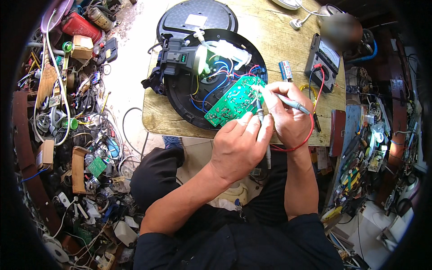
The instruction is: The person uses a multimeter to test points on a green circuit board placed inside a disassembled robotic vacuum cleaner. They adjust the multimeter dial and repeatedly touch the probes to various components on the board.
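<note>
A green circuit board (228, 102) rests tilted on an open round black housing (183, 94) with coloured wires inside. My left hand (242, 146) lies at the board's lower edge, curled around a grey test probe (258, 106) whose tip is on the board. My right hand (290, 119) grips another probe (294, 102) with a red lead, its point near the board's upper right. A lit black headlamp (180, 57) sits on the housing, shining toward the board. An analog multimeter (324, 60) stands at the right.
The wooden table (155, 117) also holds a round black cover (177, 20), a small blue battery-like cylinder (285, 71) and a white plug (295, 24). Dense piles of parts and cables (85, 121) lie at the left; tools and boxes (360, 166) crowd the right.
</note>
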The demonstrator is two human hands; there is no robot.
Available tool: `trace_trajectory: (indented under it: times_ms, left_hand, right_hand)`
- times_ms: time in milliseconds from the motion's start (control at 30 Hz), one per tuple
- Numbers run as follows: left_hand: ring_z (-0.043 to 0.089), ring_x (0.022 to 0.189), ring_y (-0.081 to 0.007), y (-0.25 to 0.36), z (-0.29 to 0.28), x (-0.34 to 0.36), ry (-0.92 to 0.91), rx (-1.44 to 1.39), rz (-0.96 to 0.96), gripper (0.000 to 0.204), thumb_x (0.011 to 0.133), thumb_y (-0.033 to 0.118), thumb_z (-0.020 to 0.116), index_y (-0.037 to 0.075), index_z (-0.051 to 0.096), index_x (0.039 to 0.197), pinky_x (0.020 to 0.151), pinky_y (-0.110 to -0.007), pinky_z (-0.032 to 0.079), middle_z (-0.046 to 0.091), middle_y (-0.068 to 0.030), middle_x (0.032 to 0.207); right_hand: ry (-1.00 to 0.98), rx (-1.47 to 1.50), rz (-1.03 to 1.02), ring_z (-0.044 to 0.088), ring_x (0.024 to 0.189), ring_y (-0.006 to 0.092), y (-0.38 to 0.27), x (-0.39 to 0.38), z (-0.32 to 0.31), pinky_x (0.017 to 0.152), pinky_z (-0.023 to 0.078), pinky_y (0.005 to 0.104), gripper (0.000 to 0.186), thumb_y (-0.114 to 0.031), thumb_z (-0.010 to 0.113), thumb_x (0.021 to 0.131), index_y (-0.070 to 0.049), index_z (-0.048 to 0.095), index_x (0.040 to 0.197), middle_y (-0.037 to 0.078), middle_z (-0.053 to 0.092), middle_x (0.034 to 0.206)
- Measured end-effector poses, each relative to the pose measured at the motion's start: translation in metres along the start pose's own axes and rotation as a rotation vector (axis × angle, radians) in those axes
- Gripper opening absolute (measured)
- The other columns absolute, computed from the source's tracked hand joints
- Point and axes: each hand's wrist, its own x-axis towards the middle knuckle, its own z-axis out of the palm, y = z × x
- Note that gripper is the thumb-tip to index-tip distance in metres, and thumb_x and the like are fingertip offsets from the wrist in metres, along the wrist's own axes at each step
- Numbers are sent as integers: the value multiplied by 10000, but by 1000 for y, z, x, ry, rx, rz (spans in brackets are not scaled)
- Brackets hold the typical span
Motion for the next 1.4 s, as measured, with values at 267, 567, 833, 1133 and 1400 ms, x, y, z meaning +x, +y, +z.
trace_trajectory:
  times_ms: [267,567,833,1133,1400]
  left_hand:
    - [751,978,-279,0,2,-1,21,-9,0,329,856,125,673,2,737,1154,801,-351,563,743,-130,978]
    - [756,984,-270,1,2,-1,6,-17,-12,288,863,118,680,13,737,1125,814,-355,567,746,-129,976]
    - [763,996,-250,4,-1,0,-17,-22,-35,245,878,117,691,30,735,1102,842,-360,574,763,-122,1000]
    - [751,975,-291,3,3,-2,19,-31,-7,299,852,126,677,6,733,1120,795,-361,567,730,-133,956]
    - [749,983,-287,3,2,-4,12,-36,-11,312,842,123,677,19,740,1129,799,-358,569,729,-128,963]
  right_hand:
    - [-10,-4,16,618,738,59,1,-1,-1,643,492,227,26,29,689,976,35,703,998,47,719,870]
    - [-12,-8,-5,636,725,59,1,-1,-2,635,504,229,48,45,702,952,30,704,998,40,718,837]
    - [1,-19,-26,651,701,64,1,-2,-1,615,516,238,36,44,697,945,27,708,975,44,724,800]
    - [-28,-7,-19,668,708,77,0,-1,-4,621,525,241,38,45,690,943,30,710,971,65,733,807]
    - [0,-16,-48,674,697,78,0,-2,-4,607,521,240,39,48,695,939,34,713,971,71,735,806]
